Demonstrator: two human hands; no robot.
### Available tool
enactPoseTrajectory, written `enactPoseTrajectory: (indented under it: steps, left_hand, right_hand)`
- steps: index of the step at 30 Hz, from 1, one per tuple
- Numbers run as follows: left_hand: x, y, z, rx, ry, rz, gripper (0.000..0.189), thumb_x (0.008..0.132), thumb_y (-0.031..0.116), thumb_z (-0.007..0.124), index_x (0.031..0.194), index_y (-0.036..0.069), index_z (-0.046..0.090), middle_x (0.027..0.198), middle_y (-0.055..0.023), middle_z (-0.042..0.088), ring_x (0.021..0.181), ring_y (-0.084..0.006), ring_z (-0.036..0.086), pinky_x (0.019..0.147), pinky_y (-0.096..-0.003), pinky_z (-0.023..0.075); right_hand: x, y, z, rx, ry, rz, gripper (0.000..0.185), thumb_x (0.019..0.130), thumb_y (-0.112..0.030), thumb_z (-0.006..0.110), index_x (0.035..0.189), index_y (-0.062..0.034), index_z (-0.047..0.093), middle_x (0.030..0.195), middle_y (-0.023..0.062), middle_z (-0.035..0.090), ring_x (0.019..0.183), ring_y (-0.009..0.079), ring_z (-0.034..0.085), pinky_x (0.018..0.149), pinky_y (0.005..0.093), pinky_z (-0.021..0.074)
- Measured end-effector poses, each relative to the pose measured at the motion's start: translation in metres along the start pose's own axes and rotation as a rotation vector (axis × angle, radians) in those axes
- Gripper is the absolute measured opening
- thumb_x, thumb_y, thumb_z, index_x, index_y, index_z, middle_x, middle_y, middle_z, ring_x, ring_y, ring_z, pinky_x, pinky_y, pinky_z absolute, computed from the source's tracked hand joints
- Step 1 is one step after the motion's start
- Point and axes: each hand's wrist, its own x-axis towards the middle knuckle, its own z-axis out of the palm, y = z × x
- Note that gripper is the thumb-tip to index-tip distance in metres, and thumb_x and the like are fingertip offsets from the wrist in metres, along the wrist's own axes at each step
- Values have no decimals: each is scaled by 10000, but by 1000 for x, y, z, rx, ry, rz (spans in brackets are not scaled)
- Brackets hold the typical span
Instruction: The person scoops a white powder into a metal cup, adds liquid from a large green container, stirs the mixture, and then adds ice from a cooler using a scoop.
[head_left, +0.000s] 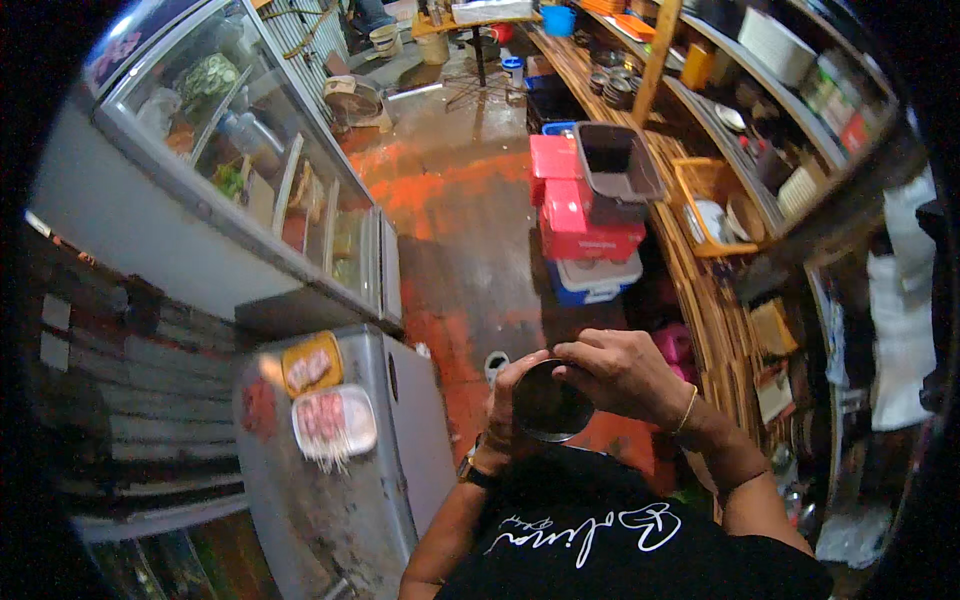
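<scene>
A round, dark-looking metal bowl or pot (553, 401) is held in front of my black shirt, its open top facing up. My left hand (504, 397) grips its left side, with the thumb or a finger along the rim. At the far right part of the rim is my right hand (619, 367), its fingers bent and pinching at the edge; whether it holds some small thing too cannot be told. The inside of the vessel is dark, and its contents do not show clearly.
Left stands a grey chest (330, 525) with a white tray of skewered meat (334, 421) and a yellow tray (311, 364). Beyond is a glass-door fridge (247, 150). Right are stacked coolers (592, 232), a grey bin (619, 161), a wooden slatted counter (694, 300) and an orange basket (712, 206).
</scene>
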Motion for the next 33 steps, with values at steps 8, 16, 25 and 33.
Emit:
enactPoseTrajectory:
  steps: [8,16,25,33]
  left_hand:
    - [248,-121,-93,60,-3,107,827,795,179,985,1483,71,538,1392,-171,686,1257,-333,712,1069,-434,589]
    - [436,-267,-144,21,71,56,949,688,229,1031,1489,72,545,1414,-154,678,1275,-388,667,1095,-484,543]
    - [660,-416,-227,41,250,-58,934,686,257,1040,1467,54,571,1389,-152,691,1250,-352,683,1113,-466,530]
    - [819,-544,-321,49,244,-189,1135,607,214,1087,1528,45,445,1442,-165,624,1303,-292,647,1133,-456,530]
  right_hand:
    - [227,122,-18,-239,133,76,247,981,-359,761,958,-124,689,765,48,580,674,273,673,565,432,524]
    - [423,266,16,-147,-4,-69,226,942,-330,786,901,-143,666,823,48,605,744,251,703,623,416,573]
    - [718,446,40,-19,-253,-283,138,911,-238,719,926,-103,695,954,73,706,897,288,756,729,430,641]
    - [931,534,73,-28,-401,-321,105,869,-148,739,943,-75,751,998,101,746,943,318,781,739,456,661]
